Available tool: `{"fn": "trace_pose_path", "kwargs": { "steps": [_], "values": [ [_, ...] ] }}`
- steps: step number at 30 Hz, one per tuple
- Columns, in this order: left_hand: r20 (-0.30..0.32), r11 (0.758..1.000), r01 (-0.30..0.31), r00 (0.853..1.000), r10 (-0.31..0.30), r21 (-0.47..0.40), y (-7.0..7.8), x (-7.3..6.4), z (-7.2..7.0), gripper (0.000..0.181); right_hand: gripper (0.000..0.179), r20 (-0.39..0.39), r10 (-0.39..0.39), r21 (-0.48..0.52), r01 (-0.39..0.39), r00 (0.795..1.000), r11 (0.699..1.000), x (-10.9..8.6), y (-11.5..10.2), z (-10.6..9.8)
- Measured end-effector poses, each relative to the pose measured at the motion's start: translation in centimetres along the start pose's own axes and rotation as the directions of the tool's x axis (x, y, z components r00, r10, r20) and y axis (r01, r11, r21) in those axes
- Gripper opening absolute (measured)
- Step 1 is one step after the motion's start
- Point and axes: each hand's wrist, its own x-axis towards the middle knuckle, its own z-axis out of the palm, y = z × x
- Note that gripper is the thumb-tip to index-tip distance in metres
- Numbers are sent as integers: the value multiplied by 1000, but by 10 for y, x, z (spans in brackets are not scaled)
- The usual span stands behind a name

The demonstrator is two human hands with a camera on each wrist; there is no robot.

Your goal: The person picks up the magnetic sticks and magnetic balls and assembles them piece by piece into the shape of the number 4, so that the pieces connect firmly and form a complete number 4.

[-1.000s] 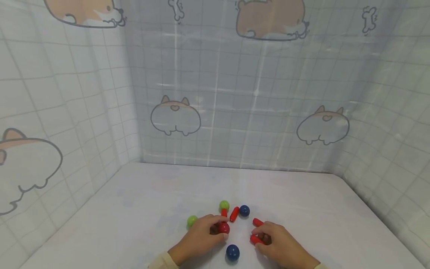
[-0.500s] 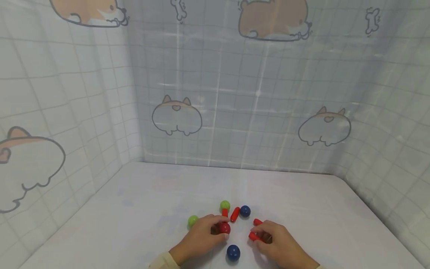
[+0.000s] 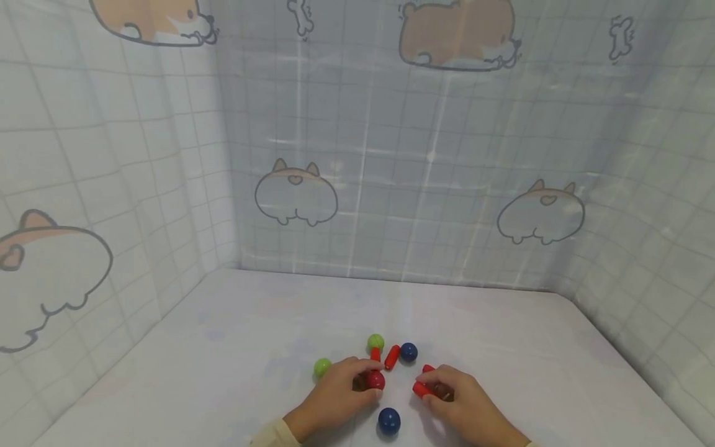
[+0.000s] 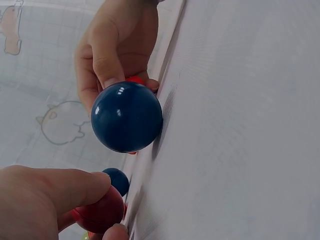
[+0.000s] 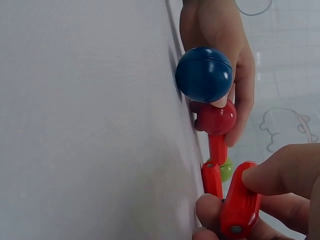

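In the head view my left hand [image 3: 337,394] holds a red ball [image 3: 376,380] between thumb and fingers. A red rod [image 3: 375,354] runs from that ball to a green ball [image 3: 376,342] behind it. My right hand [image 3: 460,400] pinches another red rod [image 3: 421,390]; in the right wrist view this rod [image 5: 241,202] shows a grey round tip and sits between thumb and fingers. One more red rod [image 3: 428,368] lies just beyond the right fingers, partly hidden by them. A blue ball [image 3: 389,422] rests on the table between the hands, nearest the body.
Beyond the hands, a loose red rod [image 3: 393,357] lies beside a second blue ball [image 3: 409,352]. Left of the left hand is another green ball [image 3: 322,367]. The pale table [image 3: 268,310] is enclosed by curtains [image 3: 391,236] with a grid and dog print.
The rod in my right hand has shifted slightly away from the body and turned in the fingers. My left hand keeps its hold on the red ball.
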Motion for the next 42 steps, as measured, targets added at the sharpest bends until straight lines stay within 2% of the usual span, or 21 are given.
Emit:
{"fn": "trace_pose_path", "kwargs": {
  "steps": [11, 18, 21, 30, 42],
  "values": [
    [-4, 1000, 0, 1000, 0, 0, 1, 1, 0, 43, 28, 15, -5, 26, 5, 1000, 1000, 0, 1, -1],
    [-9, 1000, 6, 1000, -6, 8, -3, 3, 3, 43, 28, 25, 46, 55, -47, 999, 997, 1, 4, 1],
    [-4, 1000, 18, 1000, -18, 0, -6, 2, 5, 42, 28, 36, 44, 68, -46, 998, 997, 2, 7, 3],
    [-8, 1000, 14, 1000, -14, -14, -4, 3, 4, 42, 28, 34, 21, 90, -24, 999, 996, 6, 5, 5],
    [-20, 1000, 3, 1000, -3, 11, -3, 5, 2, 41, 29, 0, -61, 14, 61, 998, 998, 15, -6, 10]
  ]
}}
